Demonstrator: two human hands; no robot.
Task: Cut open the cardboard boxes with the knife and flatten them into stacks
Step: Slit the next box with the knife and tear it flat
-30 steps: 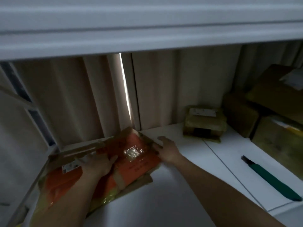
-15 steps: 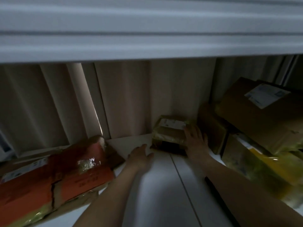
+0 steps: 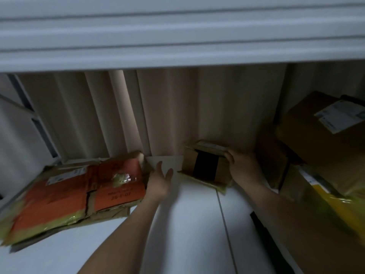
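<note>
1. Small cardboard box (image 3: pixel 205 165) with a black tape band down its front sits at the back of the white tabletop (image 3: pixel 189 224), against the beige curtain (image 3: pixel 167 111), tilted up so its taped face looks toward the camera.
2. Right hand (image 3: pixel 244 168) grips the box's right end: fingers curl over the upper right edge and the palm lies against that side.
3. Left hand (image 3: pixel 160 179) is just left of the box and apart from it, fingers spread and relaxed, holding nothing; a strip of bare tabletop shows between its fingertips and the box's left edge.
4. A stack of flattened cardboard (image 3: pixel 79 192), orange on top with yellow tape along its edges and a white label, lies on the left of the tabletop, just beside the left hand's wrist; whether they touch I cannot tell.
5. On the right, a large brown box (image 3: pixel 320 139) with a white shipping label rests on a yellow-taped box (image 3: pixel 324 194), and another brown box (image 3: pixel 272 157) stands just behind the right hand.
6. A dark, narrow object (image 3: pixel 262 230) lies on the tabletop beside the right forearm; too dim to identify.
</note>
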